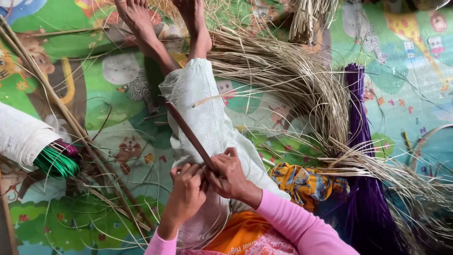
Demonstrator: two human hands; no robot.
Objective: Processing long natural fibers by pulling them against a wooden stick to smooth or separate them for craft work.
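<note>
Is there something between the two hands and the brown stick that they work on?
Nothing visible. The left hand and the right hand both grip the near end of the brown stick, which lies slanted over the pale cloth.

soft even daylight, faint shadows, sharp centre, slight edge blur

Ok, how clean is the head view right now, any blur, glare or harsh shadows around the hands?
Head view: even, soft light, no glare; the left hand and right hand on the brown stick are fairly sharp, with only faint shadow between them; the straw bundle blurs slightly toward the frame edges, and the play mat looks mildly stretched at the corners.
</note>
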